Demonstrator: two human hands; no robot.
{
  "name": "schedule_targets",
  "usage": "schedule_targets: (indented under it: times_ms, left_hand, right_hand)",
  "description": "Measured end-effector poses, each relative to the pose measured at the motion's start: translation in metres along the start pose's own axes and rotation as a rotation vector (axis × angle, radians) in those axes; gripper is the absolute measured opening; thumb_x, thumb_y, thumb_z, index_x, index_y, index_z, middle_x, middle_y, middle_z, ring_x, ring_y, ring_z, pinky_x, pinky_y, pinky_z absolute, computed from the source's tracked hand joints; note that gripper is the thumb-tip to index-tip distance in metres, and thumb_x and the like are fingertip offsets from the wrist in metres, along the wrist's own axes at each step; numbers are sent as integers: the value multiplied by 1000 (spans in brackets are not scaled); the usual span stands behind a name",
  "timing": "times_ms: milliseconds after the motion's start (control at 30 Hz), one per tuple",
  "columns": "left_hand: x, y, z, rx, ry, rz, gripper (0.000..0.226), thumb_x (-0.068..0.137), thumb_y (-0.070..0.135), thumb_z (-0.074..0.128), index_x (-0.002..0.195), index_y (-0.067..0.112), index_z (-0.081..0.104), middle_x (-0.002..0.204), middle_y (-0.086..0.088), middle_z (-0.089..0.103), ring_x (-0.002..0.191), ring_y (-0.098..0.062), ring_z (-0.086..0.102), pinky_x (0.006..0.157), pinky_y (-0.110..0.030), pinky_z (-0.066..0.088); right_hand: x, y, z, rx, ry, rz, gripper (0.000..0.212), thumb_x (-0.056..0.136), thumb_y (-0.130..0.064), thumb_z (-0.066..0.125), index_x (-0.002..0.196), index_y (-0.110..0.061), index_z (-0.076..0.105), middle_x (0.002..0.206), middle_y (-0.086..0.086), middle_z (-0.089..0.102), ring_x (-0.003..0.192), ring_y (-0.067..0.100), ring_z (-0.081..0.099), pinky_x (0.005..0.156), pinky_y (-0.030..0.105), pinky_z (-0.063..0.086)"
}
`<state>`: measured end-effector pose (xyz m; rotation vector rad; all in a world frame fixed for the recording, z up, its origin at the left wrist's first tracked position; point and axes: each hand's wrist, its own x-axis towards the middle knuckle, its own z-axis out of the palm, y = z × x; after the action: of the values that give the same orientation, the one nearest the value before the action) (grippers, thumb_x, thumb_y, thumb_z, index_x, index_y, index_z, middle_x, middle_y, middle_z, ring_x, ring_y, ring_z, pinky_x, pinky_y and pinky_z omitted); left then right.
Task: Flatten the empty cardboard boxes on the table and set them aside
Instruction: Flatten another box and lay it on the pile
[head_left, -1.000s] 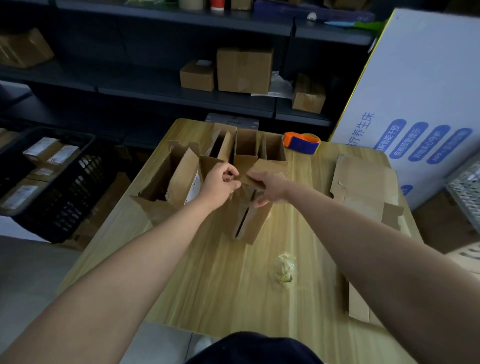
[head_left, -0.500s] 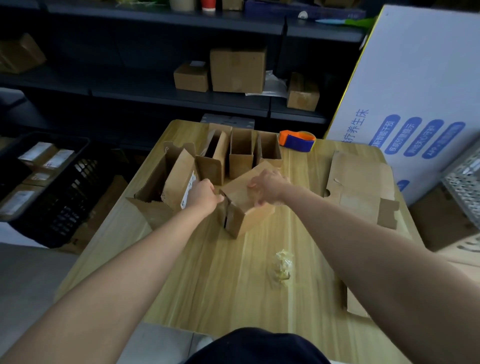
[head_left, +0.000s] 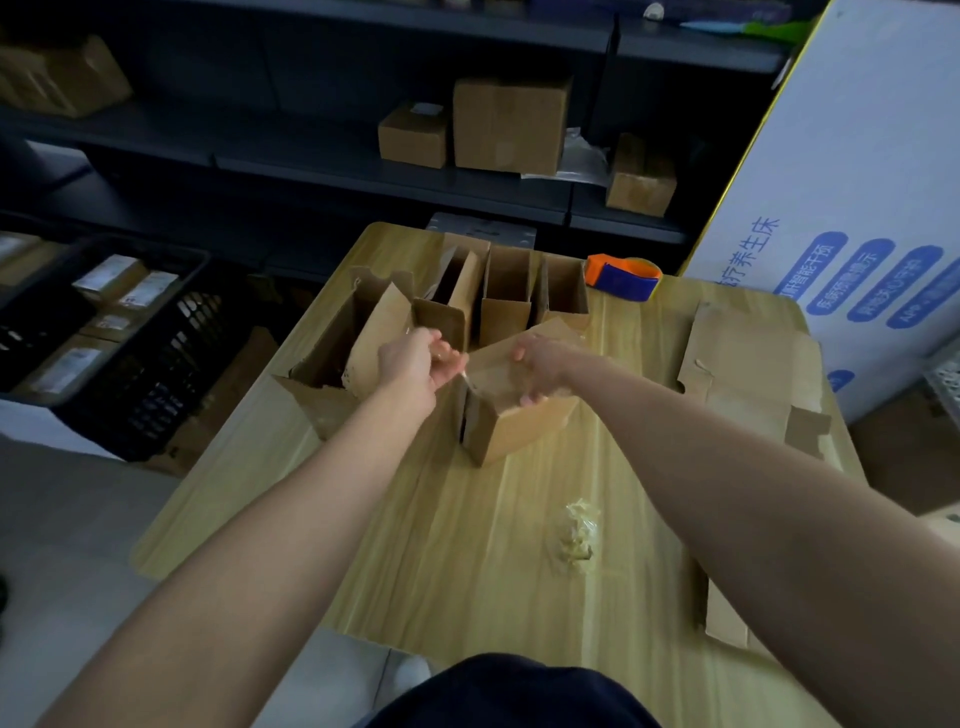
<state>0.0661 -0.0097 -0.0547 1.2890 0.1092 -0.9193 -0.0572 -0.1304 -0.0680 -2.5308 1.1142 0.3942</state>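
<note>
A wad of spent tape (head_left: 579, 535) is seen at 5 o'clock on the table (head_left: 415, 545). At centre, the small box (head_left: 519, 421), upright a second ago, is now tipped over and gripped by the right hand (head_left: 540, 364). A tape strip (head_left: 465, 378) is pinched and drawn off by the left hand (head_left: 418, 364) (seam freed, so collapsing probably follows). Other boxes (head_left: 506, 291) are left standing at 12 o'clock.
</note>
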Motion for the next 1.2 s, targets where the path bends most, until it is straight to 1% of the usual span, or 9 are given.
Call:
schedule_targets:
  times_ms: [100,233,500,667,767,900,1000,1100,1200]
  left_hand:
    - [1,16,11,123,-49,135,4,89,9,60,92,6,61,77,-7,60,64,-15,60,56,-23,54]
    - [11,2,12,615,-91,292,30,81,15,71,106,12,55,112,-3,51,87,-15,63,64,-19,53]
    - [18,-31,6,1452,-105,736,21,77,34,74,85,18,62,92,3,45,95,-16,42,78,-28,36]
    - [11,-33,9,1449,-291,736,23,86,14,66,108,6,69,105,-8,67,100,-22,62,79,-22,41]
    - [9,-30,8,1487,-336,705,31,90,8,59,121,8,63,121,-11,63,111,-24,59,89,-26,43]
    - [8,-28,6,1488,-411,626,44,83,20,65,127,14,58,124,-6,54,110,-22,54,82,-25,42]
    - [8,-31,9,1538,-418,643,36,81,31,70,114,18,65,110,-4,48,103,-22,52,85,-30,41]
    - [6,-33,13,1600,-401,755,6,86,21,66,87,15,66,95,-1,48,93,-20,51,74,-27,37]
    - [5,-35,13,1621,-389,865,8,92,12,55,85,10,58,91,-5,54,82,-18,51,67,-27,39]
  right_hand:
    - [-1,-4,0,-51,26,17,79,69,-20,80,136,-25,38,122,8,51,102,26,53,88,41,49]
    - [-6,1,-2,-45,10,54,90,67,-25,82,141,-27,31,121,9,53,101,26,53,87,41,49]
    - [-13,6,2,-60,5,55,95,66,-26,83,144,-27,28,128,9,52,108,28,53,91,43,49]
    - [-11,6,3,-52,10,73,97,65,-27,83,144,-28,27,129,9,51,110,28,53,91,42,49]
    - [-10,6,2,-47,7,66,96,65,-27,83,144,-28,28,127,9,52,107,27,53,90,41,50]
    - [-9,5,2,-47,20,52,94,65,-28,83,142,-26,31,123,8,54,101,25,54,86,38,50]
    - [-9,3,1,-76,30,41,93,64,-28,84,142,-25,32,122,8,55,96,23,53,83,36,50]
    - [-8,1,2,-93,26,61,94,64,-30,84,142,-25,31,121,8,55,92,23,53,84,38,52]
    - [-7,2,3,-71,38,60,93,64,-30,84,141,-26,32,119,8,55,87,21,50,82,37,52]
